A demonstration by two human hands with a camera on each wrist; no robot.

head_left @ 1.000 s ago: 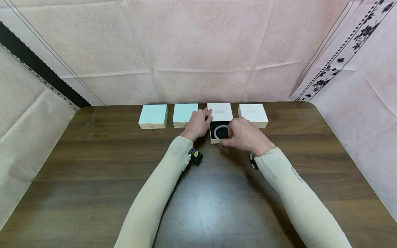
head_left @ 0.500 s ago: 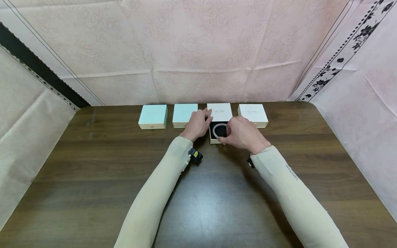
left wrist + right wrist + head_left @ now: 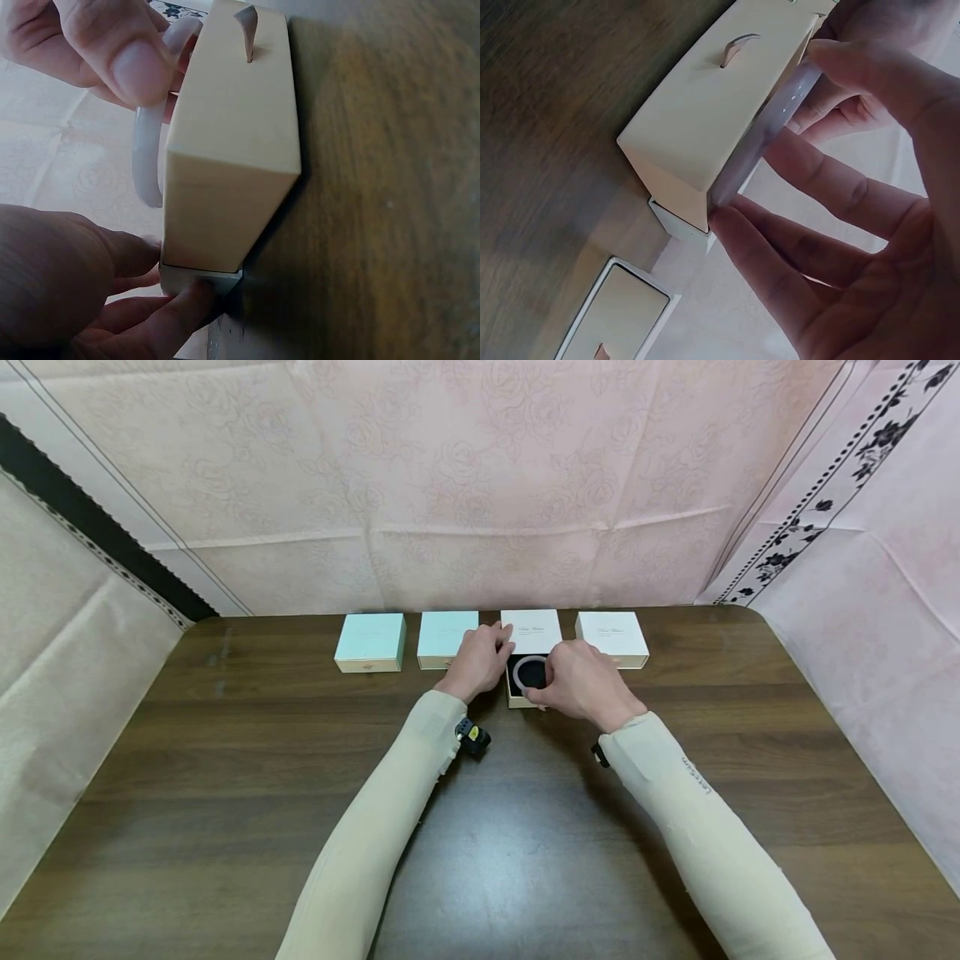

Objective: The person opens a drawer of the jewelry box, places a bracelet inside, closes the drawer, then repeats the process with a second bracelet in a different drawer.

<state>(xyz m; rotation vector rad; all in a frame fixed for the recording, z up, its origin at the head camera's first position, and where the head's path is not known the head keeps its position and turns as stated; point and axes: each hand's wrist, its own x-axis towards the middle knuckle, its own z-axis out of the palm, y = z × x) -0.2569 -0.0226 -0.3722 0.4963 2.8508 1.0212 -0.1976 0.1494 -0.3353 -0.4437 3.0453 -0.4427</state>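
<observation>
In the head view a white drawer box [image 3: 531,628] stands at the back of the table, its cream drawer [image 3: 697,105] pulled toward me, showing a black lining [image 3: 533,676]. My right hand [image 3: 588,685] pinches a pale, translucent bangle [image 3: 765,131] between thumb and fingers. The bangle lies nearly flat at the drawer's opening, close over the lining. My left hand [image 3: 478,658] grips the white sleeve from its left side; the left wrist view shows fingers along its edge. A small ribbon pull [image 3: 248,34] sticks out of the drawer front.
Two mint-topped boxes [image 3: 371,639] stand to the left in the same row, the nearer one partly behind my left hand. A white-topped box [image 3: 613,633] is at the right, beyond my right hand. Patterned cloth [image 3: 480,485] hangs behind the wooden table [image 3: 480,860].
My right hand has shifted slightly left, and the bangle has tipped flatter and lower over the black lining. The left hand and the boxes hold their places.
</observation>
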